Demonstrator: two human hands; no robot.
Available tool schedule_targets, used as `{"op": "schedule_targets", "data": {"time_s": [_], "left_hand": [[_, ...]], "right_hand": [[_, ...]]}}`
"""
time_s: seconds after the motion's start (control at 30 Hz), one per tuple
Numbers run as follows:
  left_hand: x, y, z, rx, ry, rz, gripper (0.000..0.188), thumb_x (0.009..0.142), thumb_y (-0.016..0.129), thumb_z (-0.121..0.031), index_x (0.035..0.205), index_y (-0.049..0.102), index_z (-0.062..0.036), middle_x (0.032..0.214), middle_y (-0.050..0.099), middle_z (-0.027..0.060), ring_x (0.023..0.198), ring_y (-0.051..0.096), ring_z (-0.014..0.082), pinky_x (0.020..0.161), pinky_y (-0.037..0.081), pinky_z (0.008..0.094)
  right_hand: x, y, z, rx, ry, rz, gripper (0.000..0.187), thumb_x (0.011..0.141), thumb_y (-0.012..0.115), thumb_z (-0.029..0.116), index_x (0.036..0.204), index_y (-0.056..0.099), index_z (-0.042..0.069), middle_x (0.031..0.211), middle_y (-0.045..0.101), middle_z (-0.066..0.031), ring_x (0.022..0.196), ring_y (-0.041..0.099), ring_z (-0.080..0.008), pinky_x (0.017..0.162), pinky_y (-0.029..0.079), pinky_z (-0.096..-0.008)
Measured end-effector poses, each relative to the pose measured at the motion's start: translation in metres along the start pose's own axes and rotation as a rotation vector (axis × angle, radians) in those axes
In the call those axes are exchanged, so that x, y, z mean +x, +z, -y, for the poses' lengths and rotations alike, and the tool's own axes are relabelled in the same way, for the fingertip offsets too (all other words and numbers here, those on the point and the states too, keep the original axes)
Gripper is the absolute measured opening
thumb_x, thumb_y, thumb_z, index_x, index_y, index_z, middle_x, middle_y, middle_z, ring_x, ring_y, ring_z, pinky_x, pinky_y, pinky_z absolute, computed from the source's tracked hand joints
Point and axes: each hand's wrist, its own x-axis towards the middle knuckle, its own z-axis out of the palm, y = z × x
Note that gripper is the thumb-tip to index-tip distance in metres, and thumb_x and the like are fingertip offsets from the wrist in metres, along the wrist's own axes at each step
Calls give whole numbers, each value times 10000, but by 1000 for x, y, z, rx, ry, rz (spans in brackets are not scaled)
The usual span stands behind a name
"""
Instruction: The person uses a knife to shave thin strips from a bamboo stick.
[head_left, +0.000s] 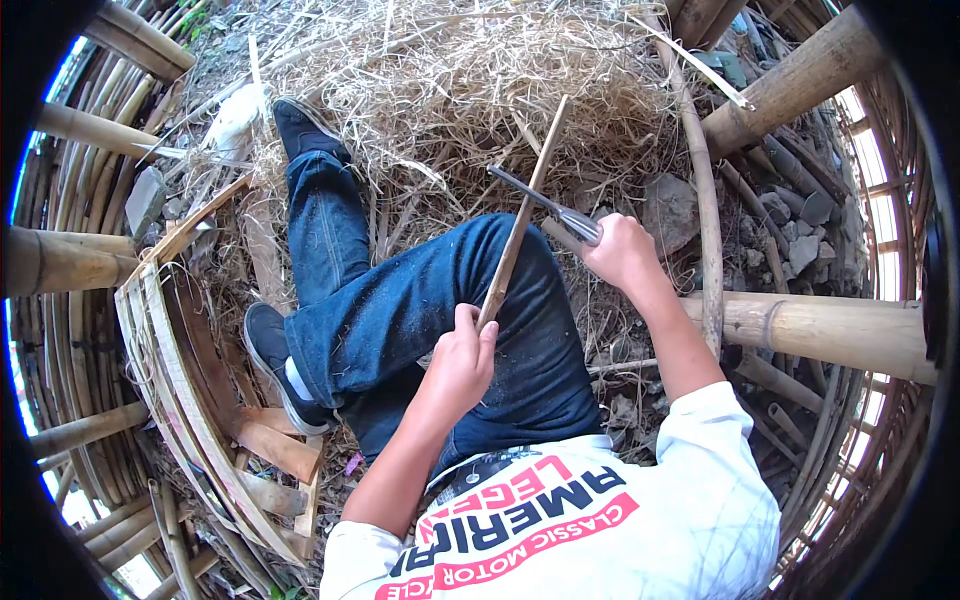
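My left hand [460, 362] is closed around the lower end of a narrow bamboo strip [512, 243], which slants up and away over my bent knee in jeans. My right hand [620, 252] grips a knife [572, 217] by its handle end, most of which the fingers hide. Its dark, narrow blade points to the far left and crosses the strip at about mid-length. Whether the blade's edge touches the strip I cannot tell. Behind the blade, a pile of pale, curled bamboo shavings [480, 90] covers the ground.
Split bamboo slats [190, 400] lean at the left beside my shoe [270, 350]. Thick bamboo poles [820, 330] jut in from the right, with a thinner upright pole [700, 190] crossing them. Broken stones [800, 235] lie on the right. Slatted bamboo walls stand on both sides.
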Motion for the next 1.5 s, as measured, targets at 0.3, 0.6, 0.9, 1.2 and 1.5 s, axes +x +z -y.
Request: {"op": "schedule_targets", "data": {"time_s": [0.3,0.6,0.9,1.2,1.5], "left_hand": [[16,-34,15,-1034,-581,537,272,1016,435,-354,939,475,-97,571,306,-68,427,246,28,358,196,191],[-9,-7,-15,-736,-424,333,231,1024,405,-312,897,411,-119,619,322,-62,474,281,40,402,246,215],[-20,10,-24,-63,-69,33,190,999,419,-181,966,408,6,690,530,281,687,547,494,626,398,509],[-29,13,-28,-1,-69,31,170,996,416,-170,992,403,-1,700,545,301,734,562,519,650,401,543],[-37,14,-28,12,-55,4,163,993,420,-162,998,414,1,684,539,295,719,561,515,642,399,542]], "right_hand": [[6,1,-11,50,54,237,302,724,611,216,890,697,-21,898,671,-280,901,665,-406,832,534,-443],[8,-8,-3,-40,30,228,299,717,610,201,882,695,-33,911,674,-275,918,664,-406,840,531,-441],[13,-2,-8,-116,-6,62,258,719,637,224,822,704,-3,856,673,-261,855,670,-405,813,541,-464],[23,13,-19,-132,-36,-5,297,741,648,278,840,701,3,879,682,-252,865,680,-391,811,545,-455],[49,23,-25,-106,45,-93,262,713,674,233,873,705,29,907,690,-236,892,683,-375,827,545,-449]]}}
